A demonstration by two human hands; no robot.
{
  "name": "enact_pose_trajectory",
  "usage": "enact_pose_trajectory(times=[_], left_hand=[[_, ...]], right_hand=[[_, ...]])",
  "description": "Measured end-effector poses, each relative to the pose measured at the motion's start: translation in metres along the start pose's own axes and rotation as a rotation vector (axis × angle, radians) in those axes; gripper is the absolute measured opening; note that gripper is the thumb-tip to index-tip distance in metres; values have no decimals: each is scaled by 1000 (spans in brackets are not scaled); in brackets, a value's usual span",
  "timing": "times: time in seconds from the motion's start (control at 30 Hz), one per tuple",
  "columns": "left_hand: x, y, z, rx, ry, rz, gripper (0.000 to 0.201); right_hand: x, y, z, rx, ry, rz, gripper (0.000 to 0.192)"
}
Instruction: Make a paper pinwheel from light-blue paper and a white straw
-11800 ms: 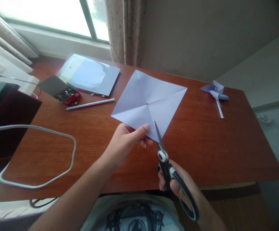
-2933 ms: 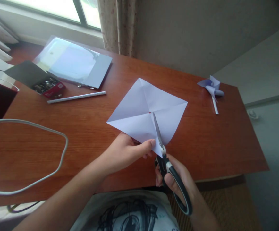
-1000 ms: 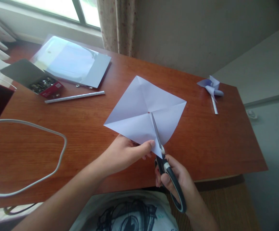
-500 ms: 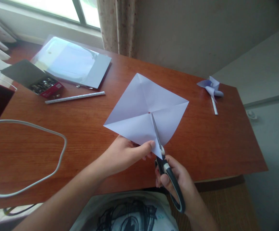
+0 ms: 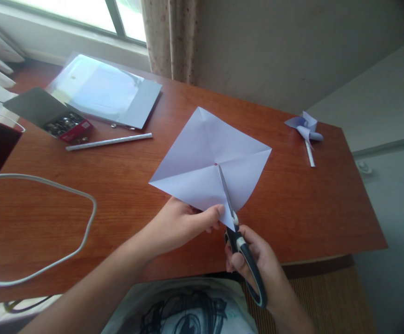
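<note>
A creased square sheet of white paper [image 5: 202, 144] is held in the air, corner toward me, with a small red mark at its centre. My left hand [image 5: 188, 222] pinches its near edge, thumb on top and fingers mostly hidden underneath. In my right hand [image 5: 257, 260] is a pair of scissors [image 5: 247, 260] with black and grey handles. One blade lies over the paper along the crease from the near corner, its tip close to the red mark. The other blade is hidden below the sheet.
A paper pinwheel [image 5: 306, 132] on a white stick lies at the table's far right. Left are a rolled paper stick [image 5: 109, 142], an open box of small metal pieces [image 5: 66, 125], a clear plastic folder [image 5: 101, 88] and a white cable [image 5: 92, 213]. All rest on the wooden table [image 5: 309, 208].
Almost nothing differs. The whole view has shifted very slightly, and the paper's right corner sits a touch further left; both hands keep their hold.
</note>
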State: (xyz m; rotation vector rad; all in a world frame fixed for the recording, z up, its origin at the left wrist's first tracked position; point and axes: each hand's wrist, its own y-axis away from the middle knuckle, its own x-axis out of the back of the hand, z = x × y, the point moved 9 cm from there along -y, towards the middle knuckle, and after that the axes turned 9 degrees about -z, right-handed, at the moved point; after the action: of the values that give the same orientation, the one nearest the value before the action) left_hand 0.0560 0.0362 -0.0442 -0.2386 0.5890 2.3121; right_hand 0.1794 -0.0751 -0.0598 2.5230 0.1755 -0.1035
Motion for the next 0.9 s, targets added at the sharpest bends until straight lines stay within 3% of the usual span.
enact_pose_trajectory(times=[0.47,0.67,0.9], left_hand=[[0,0,9,-19,-59,6,15],[-1,0,13,-54,-42,-24,21],[18,6,-1,5,43,197,35]], right_hand=[[0,2,1,-10,6,-19,55],[2,1,-1,-4,27,14,54],[0,2,-5,-38,25,26,55]])
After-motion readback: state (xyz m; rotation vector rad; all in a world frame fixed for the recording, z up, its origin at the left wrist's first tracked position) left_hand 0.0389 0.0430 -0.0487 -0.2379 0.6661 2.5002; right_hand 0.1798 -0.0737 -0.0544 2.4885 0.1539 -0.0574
